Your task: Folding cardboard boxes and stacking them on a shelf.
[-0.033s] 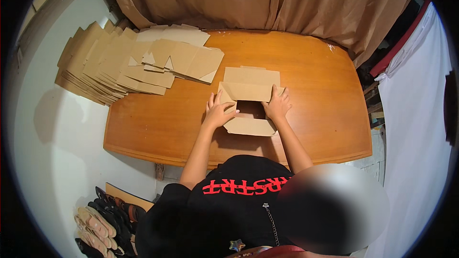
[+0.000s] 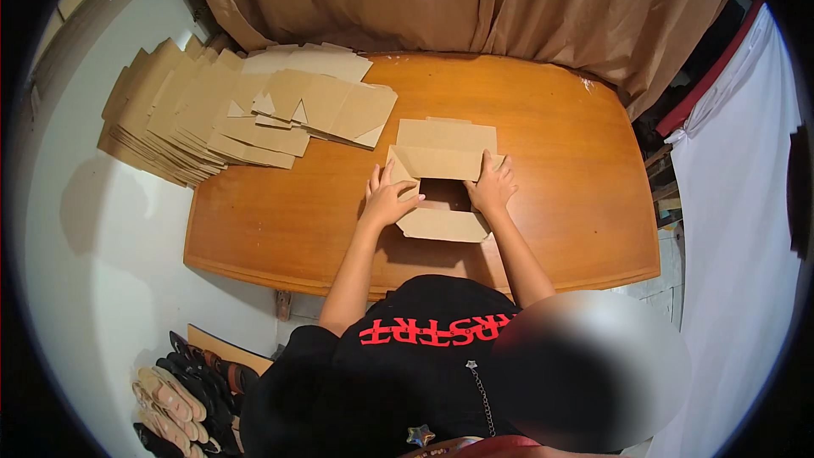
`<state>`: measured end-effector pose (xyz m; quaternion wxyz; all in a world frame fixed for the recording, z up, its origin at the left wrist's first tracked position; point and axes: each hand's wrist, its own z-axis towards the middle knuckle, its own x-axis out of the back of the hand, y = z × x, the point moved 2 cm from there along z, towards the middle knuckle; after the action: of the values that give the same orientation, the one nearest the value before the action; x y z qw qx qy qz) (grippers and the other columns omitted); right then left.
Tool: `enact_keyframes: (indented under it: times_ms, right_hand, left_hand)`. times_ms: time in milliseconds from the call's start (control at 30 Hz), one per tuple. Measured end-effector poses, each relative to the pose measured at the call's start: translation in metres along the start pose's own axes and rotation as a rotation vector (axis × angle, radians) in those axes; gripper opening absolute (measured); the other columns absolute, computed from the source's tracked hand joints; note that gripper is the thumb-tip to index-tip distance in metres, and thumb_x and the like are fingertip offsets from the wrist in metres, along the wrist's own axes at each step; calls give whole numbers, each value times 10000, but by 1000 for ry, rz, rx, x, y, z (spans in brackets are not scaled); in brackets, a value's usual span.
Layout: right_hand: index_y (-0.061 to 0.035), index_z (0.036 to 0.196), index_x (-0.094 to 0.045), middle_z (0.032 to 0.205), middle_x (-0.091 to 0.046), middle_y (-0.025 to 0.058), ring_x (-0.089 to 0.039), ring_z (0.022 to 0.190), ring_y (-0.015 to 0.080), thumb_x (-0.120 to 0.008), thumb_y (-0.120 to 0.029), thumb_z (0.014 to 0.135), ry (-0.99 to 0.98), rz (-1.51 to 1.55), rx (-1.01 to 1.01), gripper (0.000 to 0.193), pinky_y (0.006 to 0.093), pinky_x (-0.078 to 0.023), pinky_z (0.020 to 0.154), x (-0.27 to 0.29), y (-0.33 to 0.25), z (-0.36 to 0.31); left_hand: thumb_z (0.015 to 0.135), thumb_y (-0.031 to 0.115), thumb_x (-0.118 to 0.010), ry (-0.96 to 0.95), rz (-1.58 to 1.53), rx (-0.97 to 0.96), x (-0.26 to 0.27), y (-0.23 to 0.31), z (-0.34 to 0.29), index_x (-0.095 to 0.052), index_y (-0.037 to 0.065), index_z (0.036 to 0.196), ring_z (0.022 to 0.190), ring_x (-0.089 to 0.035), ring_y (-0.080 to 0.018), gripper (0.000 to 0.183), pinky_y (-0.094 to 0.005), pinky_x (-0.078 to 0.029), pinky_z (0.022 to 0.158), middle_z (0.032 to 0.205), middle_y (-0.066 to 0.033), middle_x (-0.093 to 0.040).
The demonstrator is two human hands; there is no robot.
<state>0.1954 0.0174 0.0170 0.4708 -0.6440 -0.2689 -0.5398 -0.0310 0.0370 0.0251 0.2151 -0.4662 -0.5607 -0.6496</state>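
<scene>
A brown cardboard box [image 2: 444, 226] stands on the wooden table in front of me, its top flaps folded outward around a dark rectangular opening. The long far flap [image 2: 448, 137] lies back, away from me, and the near one slants toward my body. My left hand [image 2: 392, 198] grips the box's left side, thumb at the edge of the opening and fingers spread over the side flap. On the opposite side, my right hand [image 2: 492, 187] holds the right flap, with its thumb by the opening and its fingers pointing away from me. The inside is in shadow.
Stacked flat cardboard pieces [image 2: 195, 110] cover the table's far left corner. The wooden table [image 2: 577, 203] has a curved far edge against a brown curtain [image 2: 390, 0]. White cloth [image 2: 729, 203] hangs at the right. Several sandals [image 2: 174, 399] sit low at the left, by the white wall.
</scene>
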Motion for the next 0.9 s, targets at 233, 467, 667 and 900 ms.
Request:
enact_keyframes:
  times_ms: [233,467,667,900]
  right_hand:
    - [-200,1373,-269,1398,-143,257,-280,1222,408,-697,-413,704,-7,-64,8,822,616,-323,879,2,-1,-3]
    - [-184,1380,-262,1405,-129,259,-262,1240,409,-722,-448,651,-98,24,-6,901,613,-321,883,16,-2,-4]
    - [-119,1366,-321,1420,-85,269,-213,1271,449,-615,-520,715,-138,305,39,819,572,-291,953,4,24,13]
    - [-37,1310,-399,1406,-126,278,-237,1255,464,-496,-484,825,-122,543,81,666,455,-249,1031,-14,42,31]
  left_hand:
    - [703,526,-630,51,38,-22,-12,4,5,-642,226,1094,1332,-92,-408,493,-539,-162,1035,1456,-172,-176]
    - [581,366,-780,-9,-299,-116,-4,-22,4,-597,225,1154,1344,-82,-384,617,-508,-204,1053,1474,-156,-105]
    - [369,295,-879,-236,-373,-36,23,-21,-25,-451,247,1294,1359,-80,-346,1021,-465,-214,1068,1476,-170,-55]
    - [621,344,-787,-30,-590,27,-6,-30,-5,-436,123,1288,1338,-175,-329,785,-421,-235,1061,1429,-222,-155]
